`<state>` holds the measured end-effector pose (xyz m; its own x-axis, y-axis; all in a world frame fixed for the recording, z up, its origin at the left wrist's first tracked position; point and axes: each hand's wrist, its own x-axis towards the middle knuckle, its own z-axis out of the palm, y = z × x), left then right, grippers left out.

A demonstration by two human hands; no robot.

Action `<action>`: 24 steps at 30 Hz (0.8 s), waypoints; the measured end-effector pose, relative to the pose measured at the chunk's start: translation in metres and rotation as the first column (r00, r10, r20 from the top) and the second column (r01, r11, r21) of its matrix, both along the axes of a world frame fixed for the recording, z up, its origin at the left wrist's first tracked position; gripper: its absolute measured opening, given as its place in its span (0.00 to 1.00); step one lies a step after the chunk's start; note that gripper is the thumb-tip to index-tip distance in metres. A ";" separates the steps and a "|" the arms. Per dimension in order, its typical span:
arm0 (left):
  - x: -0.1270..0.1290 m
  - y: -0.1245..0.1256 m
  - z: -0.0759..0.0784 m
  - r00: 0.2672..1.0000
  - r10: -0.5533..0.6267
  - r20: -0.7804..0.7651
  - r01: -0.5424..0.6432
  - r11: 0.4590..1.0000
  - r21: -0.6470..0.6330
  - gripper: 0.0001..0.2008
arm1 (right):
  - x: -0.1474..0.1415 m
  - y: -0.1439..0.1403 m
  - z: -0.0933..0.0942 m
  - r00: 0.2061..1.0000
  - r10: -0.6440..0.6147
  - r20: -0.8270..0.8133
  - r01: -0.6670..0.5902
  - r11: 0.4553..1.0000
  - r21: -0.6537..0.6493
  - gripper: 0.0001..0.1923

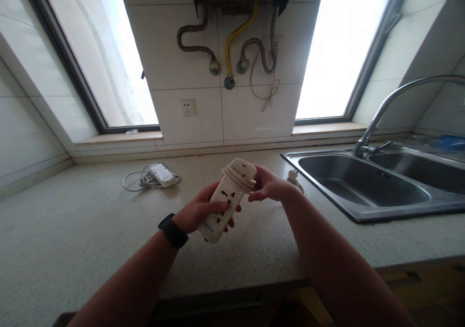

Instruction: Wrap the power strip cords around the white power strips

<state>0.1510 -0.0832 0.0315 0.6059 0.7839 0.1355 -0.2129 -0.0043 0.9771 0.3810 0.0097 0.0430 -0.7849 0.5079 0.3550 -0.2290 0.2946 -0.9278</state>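
Observation:
A white power strip is held tilted above the counter, its sockets facing up. My left hand, with a black watch on the wrist, is closed around its lower half, thumb across the sockets. The strip's white cord is wound in several turns round its upper end. At that end my right hand is closed on the cord at the strip's edge, and its fingertips are partly hidden. Beyond my right wrist, the cord's plug rests on the counter by the sink.
On the stone countertop, a second white device with a grey cable lies to the left. A double steel sink with a tall faucet is at the right. A wall outlet and pipes are behind.

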 end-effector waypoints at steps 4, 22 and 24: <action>-0.004 0.002 -0.001 1.000 0.005 -0.006 -0.005 1.000 -0.026 0.21 | 0.000 -0.004 0.003 0.999 -0.031 0.021 0.029 0.996 0.080 0.49; -0.014 0.005 0.000 0.997 -0.063 -0.047 0.058 0.993 -0.101 0.20 | 0.004 -0.011 0.013 0.966 -0.246 0.077 0.212 0.927 0.308 0.46; -0.014 0.005 0.000 0.996 -0.074 -0.046 0.069 0.993 -0.098 0.20 | 0.006 -0.010 0.012 0.968 -0.236 0.083 0.202 0.934 0.294 0.47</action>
<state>0.1373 -0.0786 0.0313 0.6647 0.7465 0.0306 -0.1612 0.1033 0.9815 0.3870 -0.0006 0.0555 -0.7094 0.5644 0.4221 -0.0258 0.5777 -0.8159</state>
